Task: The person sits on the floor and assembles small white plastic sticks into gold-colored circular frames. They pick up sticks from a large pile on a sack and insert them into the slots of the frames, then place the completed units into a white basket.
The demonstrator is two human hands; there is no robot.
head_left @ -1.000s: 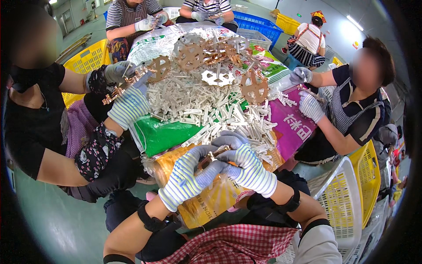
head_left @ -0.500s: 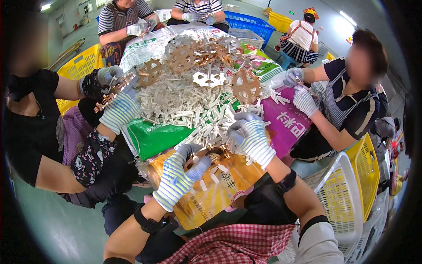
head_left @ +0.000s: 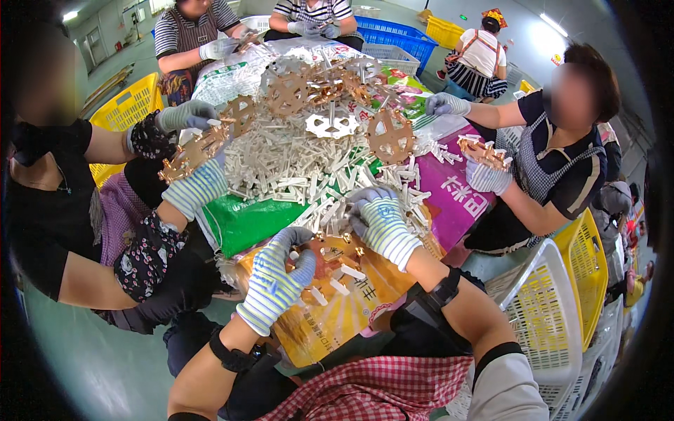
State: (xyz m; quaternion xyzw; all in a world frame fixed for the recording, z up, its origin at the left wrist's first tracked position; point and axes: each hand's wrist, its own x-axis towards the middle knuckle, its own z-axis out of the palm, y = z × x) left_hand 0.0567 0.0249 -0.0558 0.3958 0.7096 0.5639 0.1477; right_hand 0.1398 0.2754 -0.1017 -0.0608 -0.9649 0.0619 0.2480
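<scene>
Our left hand (head_left: pixel 276 277) curls, thumb and fingers apart; our right hand (head_left: pixel 379 223) bends into white strips (head_left: pixel 328 209) mid-frame. We cannot tell either grip. Below centre, nearer strips (head_left: pixel 339 287) slant toward lower right.

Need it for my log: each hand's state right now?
Left hand: half-curled at a copper-coloured part; grip cannot be told.
Right hand: curled at the white pieces; whether holding any cannot be told.

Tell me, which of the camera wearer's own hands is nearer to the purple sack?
Right. The right hand is just left of the purple sack, by the loose white pieces; the left hand is farther left, at the yellow sack.
</scene>
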